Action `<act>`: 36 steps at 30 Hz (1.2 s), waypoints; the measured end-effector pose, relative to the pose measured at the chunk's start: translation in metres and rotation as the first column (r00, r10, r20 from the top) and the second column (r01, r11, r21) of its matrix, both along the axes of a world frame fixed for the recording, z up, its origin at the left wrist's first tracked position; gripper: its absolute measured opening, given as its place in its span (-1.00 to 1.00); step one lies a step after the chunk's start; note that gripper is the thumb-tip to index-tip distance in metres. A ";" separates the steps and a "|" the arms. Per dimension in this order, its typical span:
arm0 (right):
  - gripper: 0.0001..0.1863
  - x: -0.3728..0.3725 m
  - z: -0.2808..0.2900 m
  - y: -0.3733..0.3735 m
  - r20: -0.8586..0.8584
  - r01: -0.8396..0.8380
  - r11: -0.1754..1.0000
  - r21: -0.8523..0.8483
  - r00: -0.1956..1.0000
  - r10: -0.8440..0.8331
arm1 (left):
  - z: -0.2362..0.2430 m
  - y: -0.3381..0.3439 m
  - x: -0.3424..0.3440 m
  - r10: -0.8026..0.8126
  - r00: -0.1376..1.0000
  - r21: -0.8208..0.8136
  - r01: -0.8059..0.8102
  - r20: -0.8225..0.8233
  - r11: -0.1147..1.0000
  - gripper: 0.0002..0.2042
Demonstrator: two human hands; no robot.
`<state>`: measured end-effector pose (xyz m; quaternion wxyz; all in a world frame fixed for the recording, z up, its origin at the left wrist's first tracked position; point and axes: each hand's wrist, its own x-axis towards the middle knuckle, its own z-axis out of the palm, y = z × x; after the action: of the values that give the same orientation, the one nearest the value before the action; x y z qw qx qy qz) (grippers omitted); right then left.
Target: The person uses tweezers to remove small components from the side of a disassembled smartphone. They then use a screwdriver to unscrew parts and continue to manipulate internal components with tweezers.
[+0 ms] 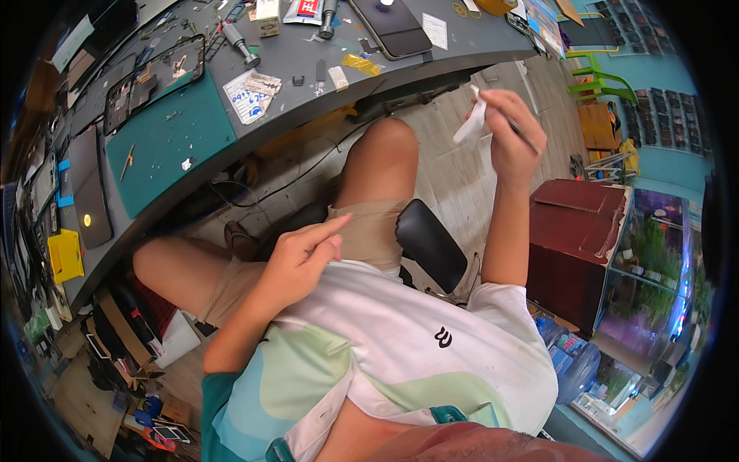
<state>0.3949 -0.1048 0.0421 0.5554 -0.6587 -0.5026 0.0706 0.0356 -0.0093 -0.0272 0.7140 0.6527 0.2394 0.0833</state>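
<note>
My right hand (517,138) is raised over the floor, to the right of the desk's front edge. Its fingers pinch a crumpled white strip (472,123) that looks like tissue. A thin dark tool (524,137), perhaps tweezers, lies along the same fingers; its tip is hidden. My left hand (302,260) rests above my lap near the shorts, index finger stretched out and nothing in it. On the desk (323,108) lie a dark phone (394,29) at the far right and another dark phone (91,185) at the left, both apart from my hands.
A green work mat (173,142) bears an opened device frame (158,73). Screwdrivers (241,45), paper scraps and small parts litter the desk. A black armrest (431,245) stands beside my thigh. At right are a dark red cabinet (573,223), an aquarium (647,262) and a green chair (600,81).
</note>
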 end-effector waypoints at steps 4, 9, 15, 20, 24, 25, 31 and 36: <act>-0.77 0.041 -0.007 0.008 -0.130 0.047 0.999 0.008 0.991 -0.045 | -0.031 0.005 -0.010 0.044 0.980 -0.066 -0.058 -0.195 0.996 -0.60; -0.77 0.057 -0.007 0.015 -0.209 0.013 0.999 0.033 0.978 -0.005 | -0.084 0.006 -0.028 0.111 0.925 -0.034 -0.132 -0.363 0.991 -0.60; -0.75 0.081 -0.003 0.014 -0.312 0.036 0.992 0.118 0.950 0.003 | -0.087 0.004 -0.022 0.130 0.939 0.025 -0.128 -0.318 0.991 -0.67; -0.73 0.088 -0.005 0.002 -0.454 0.081 0.980 0.180 0.891 0.010 | -0.049 0.018 0.008 0.094 0.961 0.117 -0.065 -0.260 0.991 -0.70; -0.73 0.080 -0.023 -0.013 -0.514 0.087 0.983 0.164 0.858 0.010 | -0.033 0.027 0.022 0.084 0.960 0.215 -0.025 -0.266 0.976 -0.72; -0.73 0.076 -0.027 -0.018 -0.526 0.077 0.984 0.158 0.851 0.018 | -0.034 0.026 0.023 0.086 0.961 0.238 -0.022 -0.261 0.971 -0.72; -0.67 0.007 -0.057 -0.050 -0.714 0.004 0.993 0.122 0.695 0.085 | -0.100 0.030 0.025 0.064 0.955 0.103 -0.035 -0.291 0.994 -0.72; -0.74 -0.074 -0.056 -0.055 -0.720 -0.152 0.980 0.128 0.666 0.197 | -0.183 0.062 0.097 0.196 0.962 0.483 -0.082 -0.190 0.872 -0.65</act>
<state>0.3204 -0.1594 -0.0135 0.7184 -0.5090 -0.3025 0.3652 0.1327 0.0524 -0.2098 0.4929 0.7925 0.3409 0.1133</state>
